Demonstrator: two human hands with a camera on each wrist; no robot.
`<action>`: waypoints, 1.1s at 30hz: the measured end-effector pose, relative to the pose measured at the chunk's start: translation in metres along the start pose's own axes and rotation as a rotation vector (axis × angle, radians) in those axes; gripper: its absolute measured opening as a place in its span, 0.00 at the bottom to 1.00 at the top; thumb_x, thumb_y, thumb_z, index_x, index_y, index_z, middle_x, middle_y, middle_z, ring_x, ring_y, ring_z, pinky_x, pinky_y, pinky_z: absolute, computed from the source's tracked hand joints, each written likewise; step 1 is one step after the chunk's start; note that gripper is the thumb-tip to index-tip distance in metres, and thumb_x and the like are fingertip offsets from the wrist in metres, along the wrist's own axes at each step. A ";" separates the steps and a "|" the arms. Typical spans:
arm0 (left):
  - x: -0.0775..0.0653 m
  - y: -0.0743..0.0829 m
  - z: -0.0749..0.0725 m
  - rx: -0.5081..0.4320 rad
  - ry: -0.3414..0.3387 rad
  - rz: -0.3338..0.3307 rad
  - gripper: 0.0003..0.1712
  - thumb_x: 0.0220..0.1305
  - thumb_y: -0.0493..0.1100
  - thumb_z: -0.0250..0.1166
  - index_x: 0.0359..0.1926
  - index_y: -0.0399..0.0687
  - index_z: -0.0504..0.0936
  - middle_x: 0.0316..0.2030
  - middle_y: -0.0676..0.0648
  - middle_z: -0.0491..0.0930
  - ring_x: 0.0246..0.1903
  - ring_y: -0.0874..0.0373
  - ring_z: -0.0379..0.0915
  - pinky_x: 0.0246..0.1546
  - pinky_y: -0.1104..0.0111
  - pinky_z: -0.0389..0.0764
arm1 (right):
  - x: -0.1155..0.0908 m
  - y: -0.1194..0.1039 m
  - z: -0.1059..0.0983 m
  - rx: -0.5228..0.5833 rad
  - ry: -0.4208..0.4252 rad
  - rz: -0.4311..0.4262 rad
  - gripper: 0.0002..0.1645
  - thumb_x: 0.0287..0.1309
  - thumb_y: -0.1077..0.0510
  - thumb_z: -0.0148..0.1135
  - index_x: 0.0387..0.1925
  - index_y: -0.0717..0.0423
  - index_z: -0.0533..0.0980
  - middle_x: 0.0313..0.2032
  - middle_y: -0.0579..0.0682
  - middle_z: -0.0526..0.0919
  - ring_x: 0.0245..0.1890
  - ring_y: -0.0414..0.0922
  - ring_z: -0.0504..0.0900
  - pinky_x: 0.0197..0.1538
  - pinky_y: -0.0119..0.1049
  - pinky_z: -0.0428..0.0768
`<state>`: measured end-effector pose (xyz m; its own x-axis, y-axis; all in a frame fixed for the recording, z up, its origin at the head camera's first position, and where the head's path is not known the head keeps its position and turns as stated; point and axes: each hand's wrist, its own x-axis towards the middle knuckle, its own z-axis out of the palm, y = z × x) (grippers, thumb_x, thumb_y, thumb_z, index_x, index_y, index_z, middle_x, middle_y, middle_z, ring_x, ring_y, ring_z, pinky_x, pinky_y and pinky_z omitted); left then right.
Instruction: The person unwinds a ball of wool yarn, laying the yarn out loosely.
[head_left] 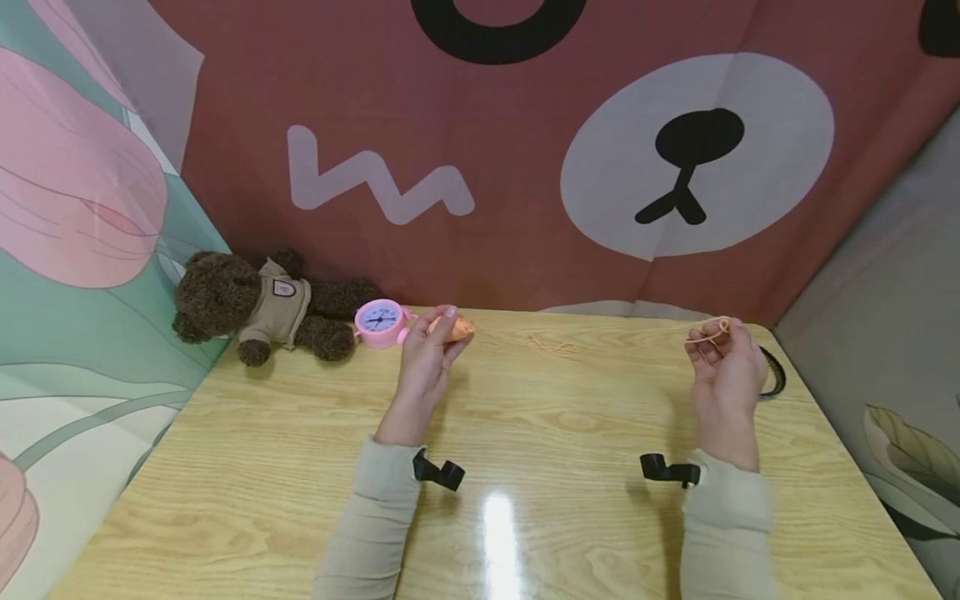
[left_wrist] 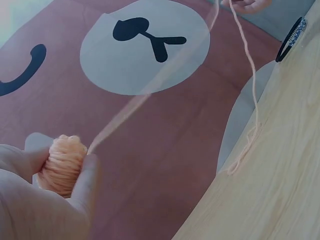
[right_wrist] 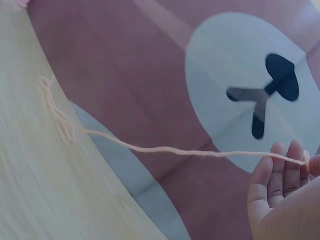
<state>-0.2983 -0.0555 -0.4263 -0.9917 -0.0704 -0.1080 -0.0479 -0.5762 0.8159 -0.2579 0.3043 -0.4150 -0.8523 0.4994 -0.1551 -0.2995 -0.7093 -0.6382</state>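
My left hand (head_left: pixel 423 362) holds a small wound bundle of peach-orange yarn (left_wrist: pixel 64 167) between thumb and fingers, raised over the far part of the table. Across from it, my right hand (head_left: pixel 726 375) pinches the yarn strand (right_wrist: pixel 175 150) between thumb and index finger, the other fingers loosely bent. In the left wrist view, a blurred stretch of yarn (left_wrist: pixel 122 116) runs from the bundle toward the right hand. A second length hangs from the right hand to loose yarn (head_left: pixel 553 346) on the table between the hands.
A pink alarm clock (head_left: pixel 380 323) stands just left of my left hand. Behind it a brown teddy bear (head_left: pixel 277 304) lies at the table's far left corner. A black band with a shiny part (left_wrist: pixel 295 37) lies beside my right hand. A printed cloth (head_left: pixel 510 250) hangs behind the table.
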 end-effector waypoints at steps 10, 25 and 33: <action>-0.003 0.001 -0.002 0.141 -0.035 -0.046 0.15 0.77 0.52 0.57 0.53 0.47 0.73 0.35 0.52 0.78 0.30 0.62 0.82 0.28 0.75 0.81 | 0.005 -0.002 -0.003 -0.121 0.099 -0.046 0.09 0.70 0.55 0.62 0.40 0.59 0.78 0.37 0.51 0.80 0.35 0.46 0.81 0.37 0.35 0.85; -0.003 0.002 0.001 0.041 -0.065 -0.048 0.17 0.73 0.31 0.58 0.57 0.45 0.65 0.46 0.46 0.76 0.39 0.56 0.84 0.47 0.69 0.87 | 0.018 -0.012 -0.020 0.019 0.257 -0.125 0.07 0.68 0.62 0.62 0.33 0.61 0.77 0.31 0.51 0.80 0.27 0.45 0.80 0.27 0.33 0.80; -0.005 0.001 0.000 0.177 -0.090 -0.040 0.14 0.73 0.40 0.61 0.54 0.50 0.69 0.37 0.54 0.84 0.42 0.53 0.86 0.40 0.68 0.88 | 0.019 -0.007 -0.015 -0.008 0.241 -0.181 0.02 0.67 0.67 0.59 0.38 0.59 0.76 0.27 0.52 0.83 0.24 0.44 0.82 0.27 0.30 0.80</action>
<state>-0.2938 -0.0557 -0.4252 -0.9948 0.0275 -0.0977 -0.1001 -0.4240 0.9001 -0.2654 0.3260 -0.4243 -0.6587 0.7219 -0.2120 -0.4332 -0.5943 -0.6776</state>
